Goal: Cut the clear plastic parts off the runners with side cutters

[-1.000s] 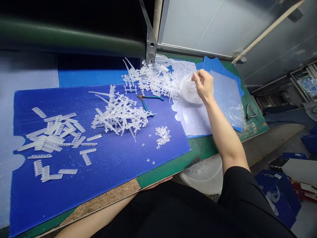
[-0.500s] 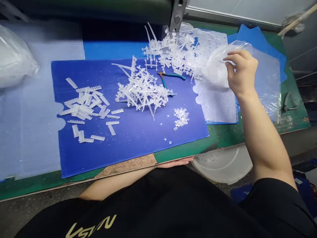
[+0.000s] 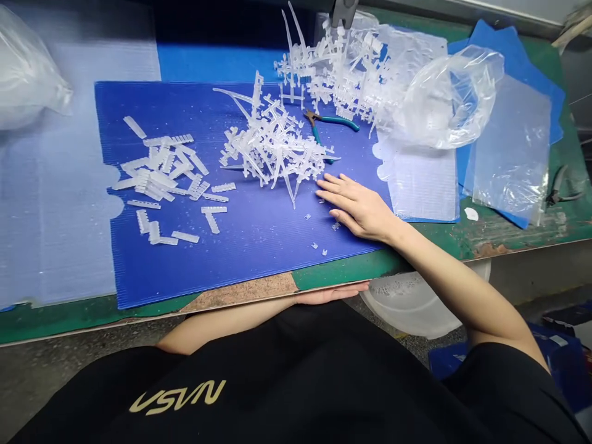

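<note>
My right hand (image 3: pixel 358 206) lies flat and open on the blue corrugated sheet (image 3: pixel 250 246), fingers stretched over a small heap of tiny clear plastic pieces; a few loose ones (image 3: pixel 319 248) lie beside it. My left hand (image 3: pixel 333 294) rests at the table's front edge, fingers straight, holding nothing. A tangle of clear plastic sprues (image 3: pixel 275 151) sits just beyond my right hand. Cut-off strips (image 3: pixel 161 179) are spread at the left of the sheet. A crumpled clear bag (image 3: pixel 451 98) lies at the right, apart from my hands.
Teal-handled cutters (image 3: pixel 330 121) lie between two sprue piles; the farther pile (image 3: pixel 342 68) is at the back. Another pair of pliers (image 3: pixel 559 191) rests at the far right. A filled clear bag (image 3: pixel 28 74) is at the left. A white basin (image 3: pixel 416 302) sits below the table edge.
My right hand let go of the clear bag, which now lies on the table, and moved down and left onto the small plastic pieces. My left hand stayed at the edge.
</note>
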The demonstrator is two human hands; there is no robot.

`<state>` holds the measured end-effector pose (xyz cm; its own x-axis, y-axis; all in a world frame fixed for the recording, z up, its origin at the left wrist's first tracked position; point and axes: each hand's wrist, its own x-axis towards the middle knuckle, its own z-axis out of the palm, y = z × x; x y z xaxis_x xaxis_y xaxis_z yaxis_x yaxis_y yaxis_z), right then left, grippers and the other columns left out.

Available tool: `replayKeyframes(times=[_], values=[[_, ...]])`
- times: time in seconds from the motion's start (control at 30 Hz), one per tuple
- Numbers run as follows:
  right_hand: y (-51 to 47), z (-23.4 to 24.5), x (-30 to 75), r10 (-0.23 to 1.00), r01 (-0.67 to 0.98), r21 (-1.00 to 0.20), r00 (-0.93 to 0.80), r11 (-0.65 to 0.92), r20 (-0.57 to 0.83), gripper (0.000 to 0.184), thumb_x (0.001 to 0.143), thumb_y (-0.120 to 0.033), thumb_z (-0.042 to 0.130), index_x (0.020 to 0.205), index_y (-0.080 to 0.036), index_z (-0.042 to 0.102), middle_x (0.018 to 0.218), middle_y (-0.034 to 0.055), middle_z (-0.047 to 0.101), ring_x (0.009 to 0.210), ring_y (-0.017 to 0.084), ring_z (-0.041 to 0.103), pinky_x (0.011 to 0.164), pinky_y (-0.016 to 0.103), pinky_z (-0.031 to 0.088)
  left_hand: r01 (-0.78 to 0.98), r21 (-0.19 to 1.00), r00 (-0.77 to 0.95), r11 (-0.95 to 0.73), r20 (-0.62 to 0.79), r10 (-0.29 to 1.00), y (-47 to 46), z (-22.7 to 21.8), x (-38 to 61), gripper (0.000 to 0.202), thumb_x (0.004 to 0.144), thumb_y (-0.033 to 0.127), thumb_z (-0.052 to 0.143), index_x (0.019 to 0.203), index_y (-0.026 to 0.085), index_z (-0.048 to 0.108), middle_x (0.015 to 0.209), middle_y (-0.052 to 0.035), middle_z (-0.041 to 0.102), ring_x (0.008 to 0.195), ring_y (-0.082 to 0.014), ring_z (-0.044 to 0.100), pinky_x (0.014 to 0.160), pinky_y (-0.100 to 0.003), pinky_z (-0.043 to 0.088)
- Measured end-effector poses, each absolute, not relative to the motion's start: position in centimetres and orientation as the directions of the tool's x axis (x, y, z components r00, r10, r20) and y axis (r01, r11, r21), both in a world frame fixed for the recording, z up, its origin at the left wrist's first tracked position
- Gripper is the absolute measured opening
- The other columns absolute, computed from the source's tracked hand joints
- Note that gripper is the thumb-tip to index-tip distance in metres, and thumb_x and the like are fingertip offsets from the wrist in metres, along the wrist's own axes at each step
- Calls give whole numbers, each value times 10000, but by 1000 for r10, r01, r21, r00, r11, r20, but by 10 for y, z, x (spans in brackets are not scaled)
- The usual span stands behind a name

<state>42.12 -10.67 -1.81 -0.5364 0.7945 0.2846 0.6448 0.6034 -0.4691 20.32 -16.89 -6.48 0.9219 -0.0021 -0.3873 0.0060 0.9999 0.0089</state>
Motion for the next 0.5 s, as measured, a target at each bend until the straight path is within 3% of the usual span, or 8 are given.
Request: replayKeyframes(times=[0.1,0.2,0.37,0.5], values=[[-93,-16,415,681,521,-483,-690,703,246,444,1125,-273,492,1533,-145,612,1599,148,602,1570,288,477,1297,564,415,56,-24,926,998,-372,-61,-172,-77,199,530,1053,460,544,1395,66,636,1587,-176,579,1469,-275,594,1284,-441,419],[-90,-11,407,579,411,-495,-776,765,251,427,1121,-260,501,1497,-124,650,1596,157,601,1574,293,466,1291,541,430,63,-48,930,997,-359,-76,-170,-79,199,638,1028,433,378,1423,-21,591,1669,-226,489,1558,-309,507,1338,-426,314],[-111,-7,399,541,334,-565,-804,755,247,373,1099,-213,538,1416,-146,723,1537,126,655,1533,265,520,1283,496,458,32,-84,926,996,-371,-61,-164,-68,204,676,995,414,278,1422,-21,571,1637,-236,523,1529,-299,536,1325,-451,314],[-139,-8,398,525,279,-595,-800,754,290,369,1067,-175,585,1400,-132,739,1500,131,681,1502,268,555,1284,469,467,29,-105,910,994,-408,-70,-164,-61,212,674,1037,479,348,1365,-48,612,1564,-259,584,1524,-313,547,1327,-459,329]])
